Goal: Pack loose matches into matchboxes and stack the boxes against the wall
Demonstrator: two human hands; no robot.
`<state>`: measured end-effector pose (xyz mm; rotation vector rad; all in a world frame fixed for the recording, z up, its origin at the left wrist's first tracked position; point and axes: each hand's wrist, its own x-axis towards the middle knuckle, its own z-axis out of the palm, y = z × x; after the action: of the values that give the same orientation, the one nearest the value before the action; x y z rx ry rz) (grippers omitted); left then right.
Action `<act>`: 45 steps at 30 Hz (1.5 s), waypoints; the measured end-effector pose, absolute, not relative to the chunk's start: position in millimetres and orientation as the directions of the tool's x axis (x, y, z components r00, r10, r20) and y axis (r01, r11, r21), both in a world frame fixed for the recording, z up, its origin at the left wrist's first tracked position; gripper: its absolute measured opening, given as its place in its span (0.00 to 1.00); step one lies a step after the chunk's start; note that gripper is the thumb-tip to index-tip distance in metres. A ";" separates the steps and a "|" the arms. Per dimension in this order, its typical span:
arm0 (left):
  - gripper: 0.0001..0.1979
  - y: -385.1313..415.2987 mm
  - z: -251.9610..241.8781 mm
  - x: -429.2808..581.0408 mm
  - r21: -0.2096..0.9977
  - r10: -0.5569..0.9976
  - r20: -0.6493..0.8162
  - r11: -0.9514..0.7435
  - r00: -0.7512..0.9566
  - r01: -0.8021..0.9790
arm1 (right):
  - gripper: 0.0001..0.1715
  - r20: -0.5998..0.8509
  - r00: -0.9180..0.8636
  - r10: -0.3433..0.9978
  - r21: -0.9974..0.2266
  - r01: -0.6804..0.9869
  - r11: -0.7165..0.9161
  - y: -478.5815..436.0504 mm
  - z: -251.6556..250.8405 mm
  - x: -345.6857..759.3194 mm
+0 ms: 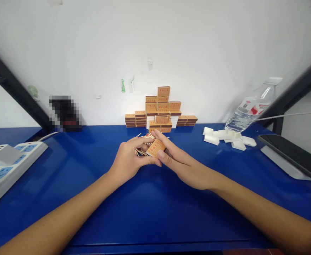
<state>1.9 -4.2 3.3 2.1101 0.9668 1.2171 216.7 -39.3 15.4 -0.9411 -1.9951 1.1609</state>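
Over the glossy blue tabletop (144, 209), the left hand (127, 156) and right hand (184, 165) are closed together on a small yellow-orange cardboard matchbox (155, 147), thin pale wooden matchsticks (141, 153) just beside it, so I'd keep that pinch light to spare its sides.

Here we are at the blue table (155, 212), left hand (125, 156) and right hand (184, 163) gripping a matchbox (155, 147) together, matches (140, 153) showing inside our left grip! Beyond, boxes (162, 106) stacked by the wall (91, 53); right, white pieces (221, 135), a tilted bottle (253, 107), a phone (296, 154); left, a power strip (9, 168).
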 end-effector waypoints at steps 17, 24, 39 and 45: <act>0.15 97.1 29.8 -55.7 0.624 0.828 0.560 -0.385 -0.044 0.680 | 0.39 0.461 -0.249 0.852 -0.642 0.568 0.514 -0.4 5.7 239.4; 0.12 137.3 19.0 -60.0 0.579 0.856 0.514 -0.389 0.049 0.717 | 0.26 0.487 -0.281 0.827 -0.537 0.651 0.537 5.3 6.5 246.2; 0.19 86.4 18.8 -38.1 0.582 0.841 0.534 -0.291 -0.086 0.759 | 0.14 0.449 -0.176 0.876 -0.108 0.962 0.249 31.2 25.0 291.6; 0.12 21.7 10.6 -24.0 0.349 0.696 0.616 -0.660 0.368 0.665 | 0.10 0.145 -0.027 0.989 0.049 0.999 0.020 48.8 34.5 366.6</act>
<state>-24.0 21.7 10.6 2.5644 1.2770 1.1872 366.6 48.8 34.5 -2.1411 -2.1930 -0.2100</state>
